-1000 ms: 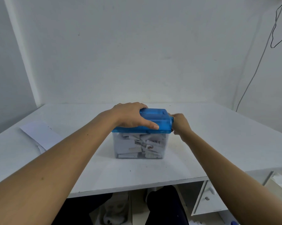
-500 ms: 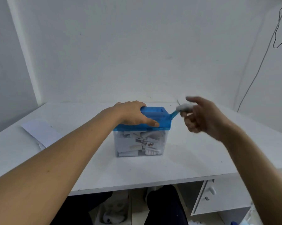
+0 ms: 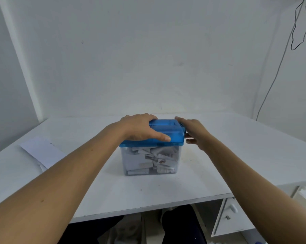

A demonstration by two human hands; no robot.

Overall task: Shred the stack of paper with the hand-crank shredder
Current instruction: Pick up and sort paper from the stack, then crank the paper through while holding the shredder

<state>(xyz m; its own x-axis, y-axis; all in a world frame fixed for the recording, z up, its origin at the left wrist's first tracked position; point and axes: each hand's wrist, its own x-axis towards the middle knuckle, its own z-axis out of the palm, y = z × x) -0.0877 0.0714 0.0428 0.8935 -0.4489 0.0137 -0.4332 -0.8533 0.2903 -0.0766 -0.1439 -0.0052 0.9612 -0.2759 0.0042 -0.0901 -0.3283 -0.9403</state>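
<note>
The hand-crank shredder stands mid-table: a blue lid [image 3: 168,131] on a clear bin [image 3: 131,162] packed with white paper strips. My left hand [image 3: 139,128] grips the lid from the left, fingers over its far edge and thumb along the front. My right hand [image 3: 194,133] is tight against the lid's right end, its fingers curled around the crank handle, which the hand almost fully hides. A sheet of white paper [image 3: 41,150] lies flat at the table's left side.
The white table [image 3: 148,191] sits in a corner between white walls. Below its right front edge is a white drawer unit [image 3: 229,217]. A black cable [image 3: 272,81] hangs down the right wall. My knees show under the table.
My right hand has swung the crank handle from its raised position down and back against the shredder's right side. My left hand has stayed on the lid.
</note>
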